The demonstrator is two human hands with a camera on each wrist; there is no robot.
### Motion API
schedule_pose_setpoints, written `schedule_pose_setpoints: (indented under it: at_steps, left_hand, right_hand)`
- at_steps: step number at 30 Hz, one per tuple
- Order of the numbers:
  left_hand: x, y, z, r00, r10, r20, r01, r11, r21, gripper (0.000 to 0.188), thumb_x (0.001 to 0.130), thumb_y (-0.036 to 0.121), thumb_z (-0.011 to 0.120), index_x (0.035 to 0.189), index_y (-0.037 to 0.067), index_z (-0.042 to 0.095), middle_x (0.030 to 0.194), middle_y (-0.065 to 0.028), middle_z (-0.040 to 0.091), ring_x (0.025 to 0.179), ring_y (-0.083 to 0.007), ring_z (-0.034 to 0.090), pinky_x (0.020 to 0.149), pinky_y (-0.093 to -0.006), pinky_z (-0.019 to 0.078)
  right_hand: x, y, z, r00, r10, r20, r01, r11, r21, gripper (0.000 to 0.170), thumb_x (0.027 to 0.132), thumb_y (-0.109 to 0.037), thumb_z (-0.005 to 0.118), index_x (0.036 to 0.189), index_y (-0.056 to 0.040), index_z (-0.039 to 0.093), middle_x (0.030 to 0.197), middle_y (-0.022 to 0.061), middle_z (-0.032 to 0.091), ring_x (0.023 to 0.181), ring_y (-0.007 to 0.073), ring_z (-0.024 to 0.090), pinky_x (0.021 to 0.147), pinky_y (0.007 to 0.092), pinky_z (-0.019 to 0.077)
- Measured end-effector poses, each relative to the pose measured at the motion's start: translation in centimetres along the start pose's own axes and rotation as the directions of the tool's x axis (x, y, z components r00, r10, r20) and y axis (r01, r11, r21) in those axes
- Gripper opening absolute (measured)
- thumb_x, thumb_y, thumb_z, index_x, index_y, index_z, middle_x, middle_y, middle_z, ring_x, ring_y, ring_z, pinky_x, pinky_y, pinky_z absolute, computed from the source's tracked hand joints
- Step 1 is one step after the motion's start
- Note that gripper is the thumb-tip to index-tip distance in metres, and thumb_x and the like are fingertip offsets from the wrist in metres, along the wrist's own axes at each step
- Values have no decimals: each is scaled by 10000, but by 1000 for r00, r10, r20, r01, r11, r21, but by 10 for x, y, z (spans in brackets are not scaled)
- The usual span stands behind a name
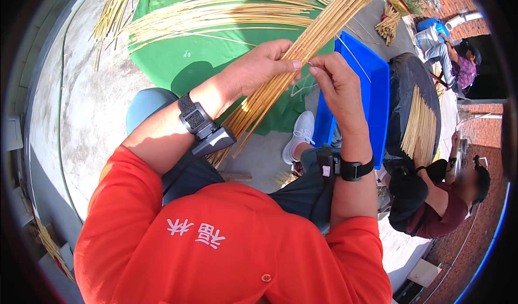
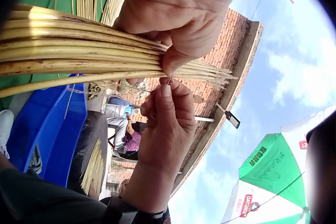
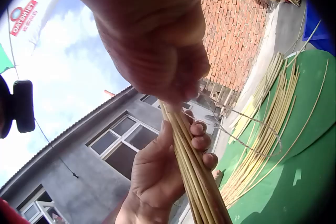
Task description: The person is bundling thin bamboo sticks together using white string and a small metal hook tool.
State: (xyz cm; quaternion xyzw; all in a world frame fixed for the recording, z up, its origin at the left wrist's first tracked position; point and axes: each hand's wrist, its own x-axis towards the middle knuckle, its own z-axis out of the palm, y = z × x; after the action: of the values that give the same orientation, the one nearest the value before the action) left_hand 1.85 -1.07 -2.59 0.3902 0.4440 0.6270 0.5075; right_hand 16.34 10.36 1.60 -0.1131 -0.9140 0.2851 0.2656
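A long bundle of thin yellow stalks point(image 1: 324, 29) slants across the head view. My left hand point(image 1: 253, 69) grips it around the middle, with the thumb lying across the stalks. Beside the bundle, my right hand point(image 1: 340, 85) pinches a thin twisted string between thumb and fingertips. In the left wrist view the right hand point(image 2: 165, 129) holds its fingertips close against the stalks point(image 2: 79, 53), near the left thumb. A loop of the string point(image 3: 279, 142) hangs out to the side in the right wrist view, where the left hand point(image 3: 155, 174) is wrapped around the stalks point(image 3: 197, 182).
More loose stalks point(image 1: 216, 18) lie on a green cloth point(image 1: 216, 50). A blue tray point(image 1: 377, 88) stands to the right. Beyond it a seated person point(image 1: 442, 207) is beside a pile of stalks point(image 1: 420, 126); another person point(image 1: 464, 69) sits farther off, near buckets.
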Motion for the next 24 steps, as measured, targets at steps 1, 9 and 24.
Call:
schedule_pose_setpoints:
  at_steps: [1,9,24]
  left_hand:
    - [0,0,0,1000,-8,-9,8,1000,1,294,868,224,583,1085,45,496,847,-33,575,759,-88,564,665,-243,491]
    - [1,-5,1,1000,26,2,-26,999,32,270,855,191,599,1058,40,504,816,-30,576,740,-97,562,637,-239,476]
    - [0,-5,0,1000,-12,-3,12,1000,-14,253,838,172,603,1029,27,524,813,-55,584,714,-128,563,646,-250,469]
  right_hand:
    - [0,1,1,1000,-27,-13,27,1000,-4,99,775,-58,625,872,-62,606,792,94,552,715,266,578,605,327,455]
    - [0,6,5,998,-62,-31,62,998,-1,85,785,-55,619,865,-75,600,736,90,504,671,253,547,582,328,435]
    - [0,5,1,998,-41,37,35,988,148,98,808,-26,591,892,-63,625,715,81,496,671,212,530,603,293,426]
